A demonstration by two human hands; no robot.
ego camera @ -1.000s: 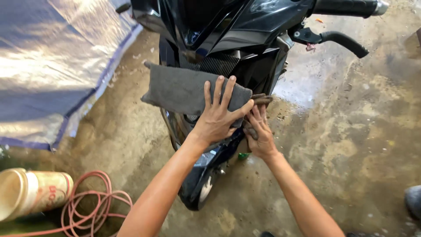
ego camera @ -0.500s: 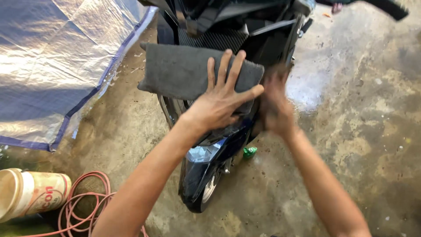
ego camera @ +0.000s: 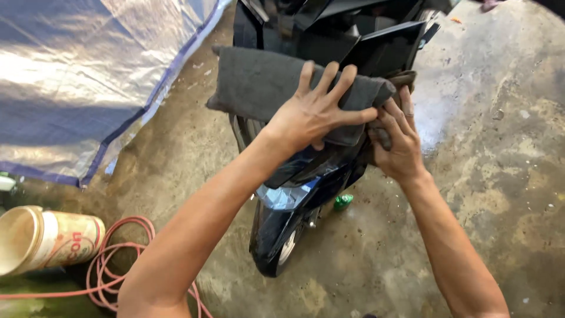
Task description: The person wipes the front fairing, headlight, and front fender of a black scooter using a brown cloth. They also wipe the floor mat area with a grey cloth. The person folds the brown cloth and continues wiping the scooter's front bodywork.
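Now pressing flat, fingers spread, left hand [ego camera: 315, 115] on grey cloth [ego camera: 265, 85] draped over black scooter [ego camera: 306, 176]; right hand [ego camera: 397, 144] clutching cloth's edge.

The top edge cuts off the black scooter [ego camera: 329, 35], handlebars out of view. The grey cloth [ego camera: 259, 82] hides the front panel beneath it. The right hand [ego camera: 397, 144] covers a brownish rag [ego camera: 406, 79], only a corner showing. The left edge clips the fallen bucket [ego camera: 41, 238]; the pink hose [ego camera: 118, 259] runs off the bottom edge.
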